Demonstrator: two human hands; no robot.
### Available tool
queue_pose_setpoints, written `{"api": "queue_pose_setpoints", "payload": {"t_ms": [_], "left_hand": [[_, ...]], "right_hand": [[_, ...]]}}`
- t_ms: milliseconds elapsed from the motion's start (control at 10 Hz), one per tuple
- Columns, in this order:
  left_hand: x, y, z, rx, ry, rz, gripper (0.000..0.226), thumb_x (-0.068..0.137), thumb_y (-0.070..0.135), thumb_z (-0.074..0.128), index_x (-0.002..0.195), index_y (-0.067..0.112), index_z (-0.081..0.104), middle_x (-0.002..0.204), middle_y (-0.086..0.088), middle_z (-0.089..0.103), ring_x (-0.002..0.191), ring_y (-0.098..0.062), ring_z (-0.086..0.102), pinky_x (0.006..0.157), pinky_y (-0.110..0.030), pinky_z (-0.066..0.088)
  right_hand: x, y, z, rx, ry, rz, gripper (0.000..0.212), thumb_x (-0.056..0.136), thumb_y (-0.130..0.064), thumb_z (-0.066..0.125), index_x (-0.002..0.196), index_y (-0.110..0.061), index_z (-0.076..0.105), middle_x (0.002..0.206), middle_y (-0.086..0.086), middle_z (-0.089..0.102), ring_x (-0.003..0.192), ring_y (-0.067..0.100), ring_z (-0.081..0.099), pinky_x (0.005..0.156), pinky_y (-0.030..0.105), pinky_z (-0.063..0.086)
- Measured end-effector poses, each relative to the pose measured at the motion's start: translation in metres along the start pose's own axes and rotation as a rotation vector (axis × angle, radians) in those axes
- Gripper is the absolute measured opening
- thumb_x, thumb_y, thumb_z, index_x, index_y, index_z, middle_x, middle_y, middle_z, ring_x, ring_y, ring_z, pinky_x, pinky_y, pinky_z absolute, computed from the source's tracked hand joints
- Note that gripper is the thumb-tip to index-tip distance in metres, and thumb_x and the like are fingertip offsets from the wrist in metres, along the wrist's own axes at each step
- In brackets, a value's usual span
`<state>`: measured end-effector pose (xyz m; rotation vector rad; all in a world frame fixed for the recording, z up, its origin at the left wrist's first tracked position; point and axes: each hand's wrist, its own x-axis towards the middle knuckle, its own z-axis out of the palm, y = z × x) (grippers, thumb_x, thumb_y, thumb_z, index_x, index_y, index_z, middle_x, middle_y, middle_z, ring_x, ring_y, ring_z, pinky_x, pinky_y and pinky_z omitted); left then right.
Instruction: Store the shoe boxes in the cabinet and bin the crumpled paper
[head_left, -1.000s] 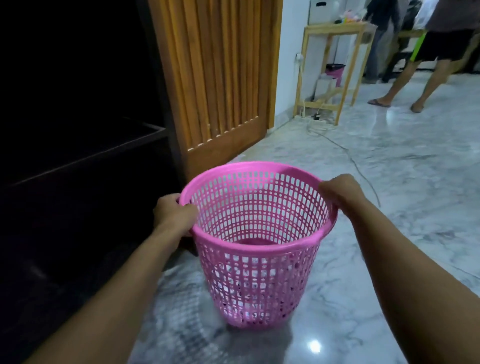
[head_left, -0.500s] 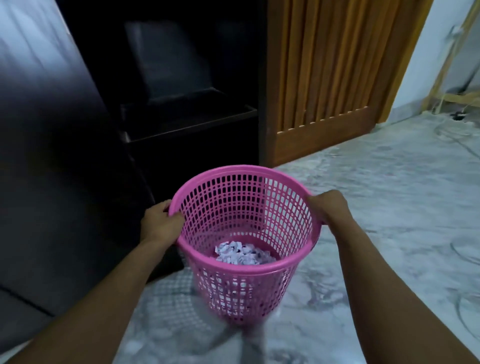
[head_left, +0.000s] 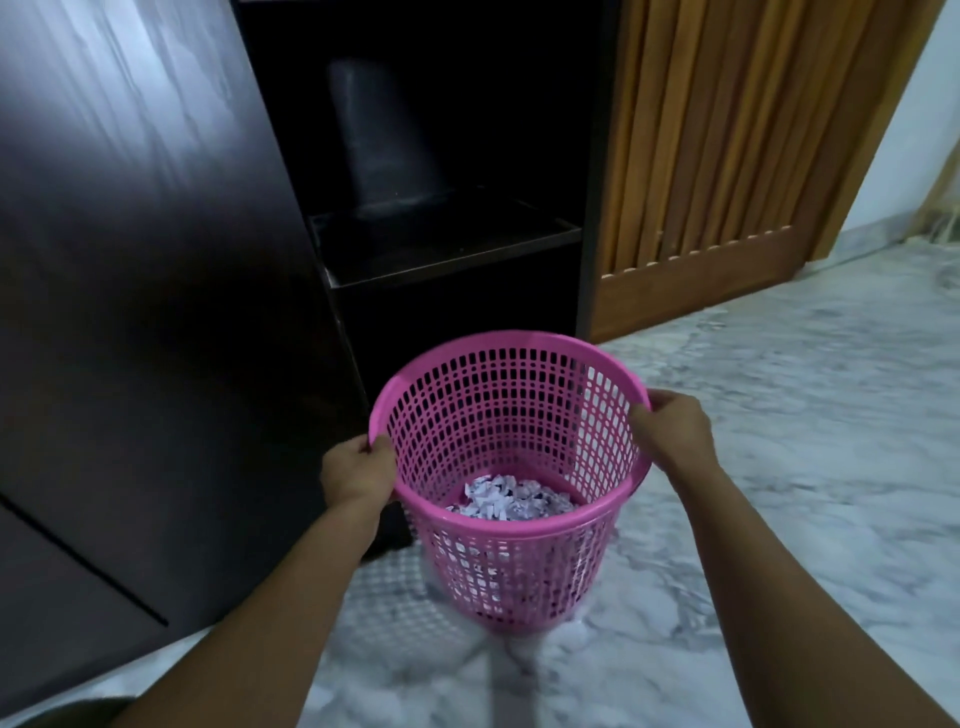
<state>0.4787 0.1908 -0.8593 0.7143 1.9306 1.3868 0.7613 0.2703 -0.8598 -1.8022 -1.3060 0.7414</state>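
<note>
- Holding the pink basket (head_left: 519, 340) by its rim: the left grip (head_left: 358, 475) and the right grip (head_left: 670, 434), both bare hands, each have fingers curled over opposite edges of the rim.
- Crumpled paper (head_left: 511, 501) lies at the bottom of the basket, which is just in front of the open dark cabinet (head_left: 457, 249) and over the marble floor (head_left: 779, 467).
- Risk: the thin mesh wall may flex under a two-point hold. A tilt, or a knock against the cabinet edge, could spill the light paper out.
- Risk: the glossy floor could let the basket slide if it is set down carelessly.
- Hidden: blur at the basket's base leaves it unclear whether the basket touches the floor. A dark shape (head_left: 379, 140) on the cabinet shelf cannot be identified. The lower compartment is lost in shadow, and no shoe boxes are in view.
</note>
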Motion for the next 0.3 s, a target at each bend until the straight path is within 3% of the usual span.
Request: {"api": "queue_pose_setpoints", "payload": {"t_ms": [200,300], "left_hand": [[0.004,0.003,-0.007,-0.023,-0.047,0.022,0.024,0.098,0.022,0.057,0.077,0.014,0.065,0.090,-0.024,0.069,0.081,-0.034,0.068,0.080,-0.049,0.059],[-0.007,0.018,-0.009,0.071,-0.018,0.122,0.027,0.099,0.029,0.053,0.107,0.006,0.066,0.103,-0.016,0.064,0.069,-0.016,0.056,0.061,-0.027,0.047]], "right_hand": [[-0.013,-0.006,-0.001,-0.001,-0.131,-0.003,0.038,0.091,-0.008,0.052,0.129,-0.009,0.058,0.097,0.012,0.066,0.070,0.020,0.061,0.052,0.024,0.043],[-0.018,-0.024,-0.006,-0.048,-0.110,-0.025,0.041,0.093,-0.016,0.054,0.134,-0.008,0.053,0.097,0.010,0.064,0.071,0.021,0.064,0.055,0.026,0.048]]}}
